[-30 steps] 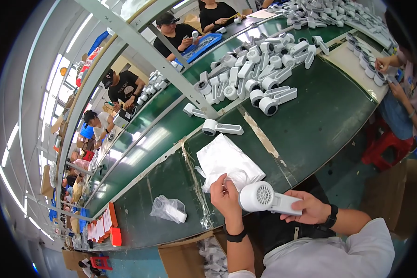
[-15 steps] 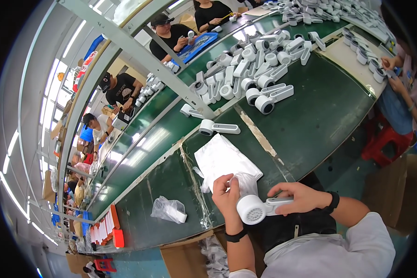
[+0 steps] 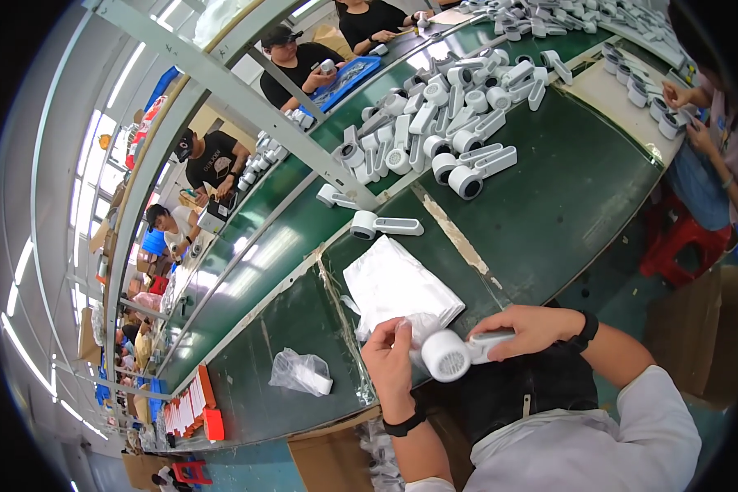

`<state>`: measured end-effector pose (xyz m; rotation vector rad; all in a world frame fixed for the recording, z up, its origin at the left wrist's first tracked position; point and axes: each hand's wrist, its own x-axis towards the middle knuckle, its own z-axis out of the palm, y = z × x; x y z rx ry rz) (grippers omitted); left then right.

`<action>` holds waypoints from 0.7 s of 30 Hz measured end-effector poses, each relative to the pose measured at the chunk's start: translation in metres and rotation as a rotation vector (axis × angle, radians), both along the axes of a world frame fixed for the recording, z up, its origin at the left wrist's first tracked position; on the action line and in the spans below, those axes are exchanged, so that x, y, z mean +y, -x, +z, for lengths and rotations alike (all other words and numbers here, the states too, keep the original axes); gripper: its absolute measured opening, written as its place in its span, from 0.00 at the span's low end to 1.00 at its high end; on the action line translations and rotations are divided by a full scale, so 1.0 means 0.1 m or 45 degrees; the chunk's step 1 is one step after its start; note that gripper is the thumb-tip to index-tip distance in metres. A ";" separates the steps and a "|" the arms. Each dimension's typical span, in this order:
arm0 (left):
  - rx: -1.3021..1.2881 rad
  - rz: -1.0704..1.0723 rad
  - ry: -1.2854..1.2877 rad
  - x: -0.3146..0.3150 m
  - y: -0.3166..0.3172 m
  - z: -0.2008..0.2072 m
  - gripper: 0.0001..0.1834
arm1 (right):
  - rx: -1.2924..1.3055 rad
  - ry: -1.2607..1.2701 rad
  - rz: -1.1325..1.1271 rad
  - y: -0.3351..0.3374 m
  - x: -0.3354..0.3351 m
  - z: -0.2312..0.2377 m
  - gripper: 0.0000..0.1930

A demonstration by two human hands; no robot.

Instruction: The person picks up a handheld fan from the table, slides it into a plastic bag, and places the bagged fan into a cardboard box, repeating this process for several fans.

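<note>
My right hand (image 3: 530, 330) is closed round the handle of a white handheld device (image 3: 446, 357) with a round grille head. The head points left, close to my left hand. My left hand (image 3: 388, 361) pinches the edge of a thin clear plastic bag (image 3: 420, 326) between thumb and finger. Bag and device head lie close together; whether they touch, I cannot tell. Just beyond my hands, a stack of white bags (image 3: 398, 280) lies on the green table (image 3: 295, 328). A bagged white item (image 3: 302, 373) rests to the left.
Many similar devices (image 3: 443, 107) are heaped at the far side. One single device (image 3: 385, 225) lies nearer. A metal frame post (image 3: 287, 123) slants over the table. Orange-edged papers (image 3: 190, 406) stand at left, a cardboard box (image 3: 332, 459) below. Other people work around.
The device has moved slightly up, its head nearer the bag. My left hand has shifted a little left and down, the bag edge still pinched. My right hand's fingers have closed further round the handle.
</note>
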<state>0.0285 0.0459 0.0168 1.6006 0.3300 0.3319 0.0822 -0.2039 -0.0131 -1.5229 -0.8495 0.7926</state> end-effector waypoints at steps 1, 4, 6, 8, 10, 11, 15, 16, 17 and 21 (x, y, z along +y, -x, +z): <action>0.002 0.001 0.002 -0.02 -0.03 0.00 0.08 | 0.095 -0.047 0.126 0.00 0.00 -0.01 0.27; 0.026 0.068 0.119 -0.06 -0.08 0.00 0.06 | 0.001 -0.141 0.168 0.03 0.07 0.00 0.27; 0.045 0.041 0.226 -0.07 -0.09 0.02 0.06 | 0.026 -0.103 0.124 0.01 0.14 0.02 0.29; 0.042 0.004 0.223 -0.06 -0.08 0.03 0.06 | 0.051 -0.066 0.084 -0.01 0.19 0.09 0.32; 0.038 -0.024 0.218 -0.03 -0.04 0.01 0.06 | 0.181 0.157 0.068 -0.07 0.20 0.25 0.37; 0.038 -0.057 0.239 0.01 -0.02 -0.03 0.07 | 0.215 0.166 0.115 -0.09 0.21 0.30 0.42; 0.066 -0.194 0.234 -0.02 0.01 0.02 0.08 | -0.210 0.095 0.080 -0.10 0.27 0.09 0.44; 0.067 -0.196 0.233 -0.03 0.02 0.02 0.08 | -0.167 0.102 0.064 -0.10 0.28 0.10 0.41; 0.070 -0.197 0.232 -0.02 0.02 0.01 0.07 | -0.125 0.107 0.052 -0.11 0.29 0.11 0.39; -0.004 -0.193 0.249 0.08 0.03 -0.07 0.07 | 0.067 0.192 0.161 -0.16 0.23 0.15 0.33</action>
